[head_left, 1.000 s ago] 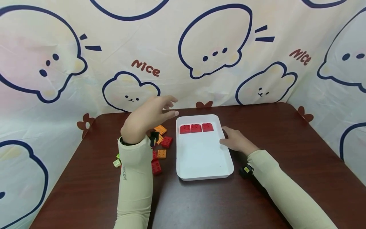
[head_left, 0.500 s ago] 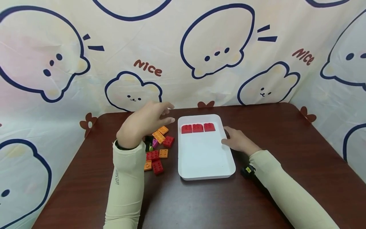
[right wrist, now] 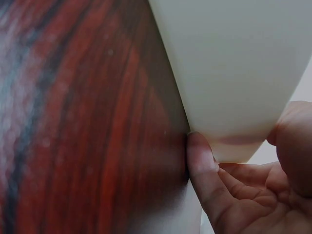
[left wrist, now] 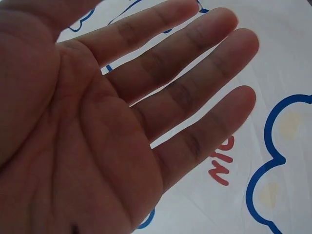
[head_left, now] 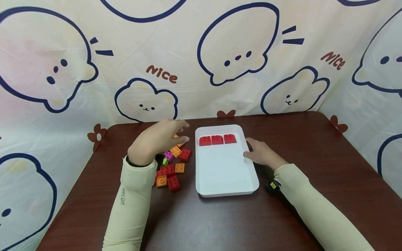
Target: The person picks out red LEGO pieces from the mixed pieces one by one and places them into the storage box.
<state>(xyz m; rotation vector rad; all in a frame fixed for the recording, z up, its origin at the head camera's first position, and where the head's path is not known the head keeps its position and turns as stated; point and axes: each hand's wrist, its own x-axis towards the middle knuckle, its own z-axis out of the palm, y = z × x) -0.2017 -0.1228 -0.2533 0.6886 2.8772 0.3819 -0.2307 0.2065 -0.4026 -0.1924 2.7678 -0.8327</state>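
My left hand (head_left: 157,141) hovers over the far part of a pile of toy building bricks. Nothing is in it; the left wrist view has the palm bare and the fingers (left wrist: 180,92) extended. Below it lie orange (head_left: 179,168), red (head_left: 173,182), purple (head_left: 168,156) and green (head_left: 165,161) bricks, some hidden by the hand and sleeve. At the right side of a white tray (head_left: 224,174), my right hand (head_left: 260,153) grips the wall, thumb (right wrist: 297,141) at the rim and a fingertip (right wrist: 201,153) low on the outside. Three red bricks (head_left: 217,139) form a row at the tray's far end.
The dark wooden table (head_left: 201,223) carries both the tray and the pile, which sits left of the tray. A printed cloth (head_left: 188,97) with cartoon figures hangs behind the table's far edge and along the sides.
My left hand has moved slightly left and lower, its forearm swinging left, so more bricks show beside the sleeve. The right hand keeps its grip on the tray, with the red row unchanged.
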